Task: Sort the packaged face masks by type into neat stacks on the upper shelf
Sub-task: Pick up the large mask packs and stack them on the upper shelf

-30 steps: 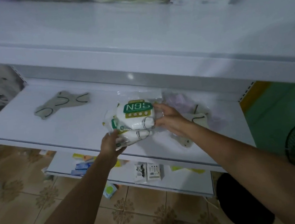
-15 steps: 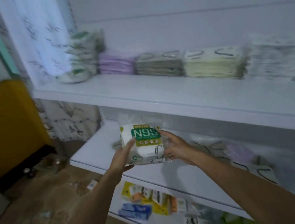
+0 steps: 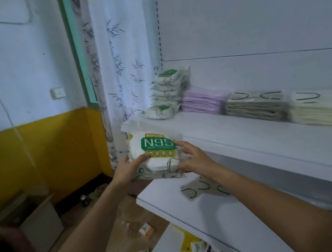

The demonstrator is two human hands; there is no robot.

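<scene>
I hold a white and green N95 mask pack (image 3: 156, 152) in front of the left end of the upper shelf (image 3: 245, 135). My left hand (image 3: 128, 168) grips its lower left edge and my right hand (image 3: 194, 160) pinches its right side. On the upper shelf stand a leaning N95 stack (image 3: 167, 92), a purple mask stack (image 3: 204, 102), a grey stack (image 3: 256, 106) and a cream stack (image 3: 324, 110). A grey mask (image 3: 202, 189) lies on the middle shelf (image 3: 224, 219).
A bamboo-print curtain (image 3: 123, 57) hangs left of the shelving. A cardboard box (image 3: 34, 221) stands on the floor at lower left. Small product packs (image 3: 199, 249) lie on the bottom shelf, and a small box (image 3: 146, 230) lies on the tiled floor.
Both hands lifted the N95 pack from the middle shelf up toward the left end of the upper shelf. The view swung up and left, bringing the stacks into sight.
</scene>
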